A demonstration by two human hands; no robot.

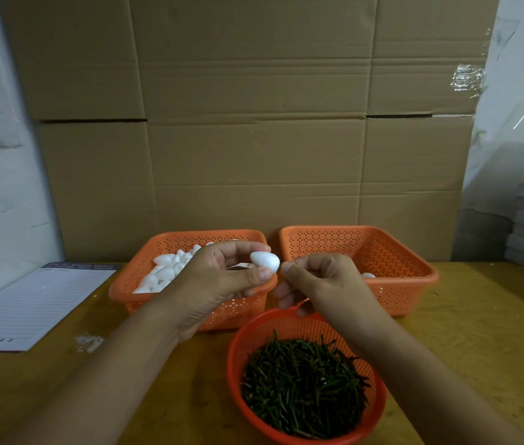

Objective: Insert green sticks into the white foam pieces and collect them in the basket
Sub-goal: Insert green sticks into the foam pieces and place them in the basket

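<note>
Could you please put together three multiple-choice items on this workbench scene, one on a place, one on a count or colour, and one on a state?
1. Where are the green sticks?
A. In the round orange basket nearest the camera
B. In the left rectangular basket
C. Loose on the notepad

2. How many orange baskets are on the table?
A. One
B. Two
C. Three

3. What is the left hand doing?
A. Resting flat on the table
B. Pinching a white foam piece
C. Gripping a basket rim

Answers:
1 A: the sticks fill the round basket in front.
2 C: the left rectangular basket, the right rectangular basket and the round one.
3 B: thumb and fingers hold the foam piece in the air, close to the right hand.
</note>
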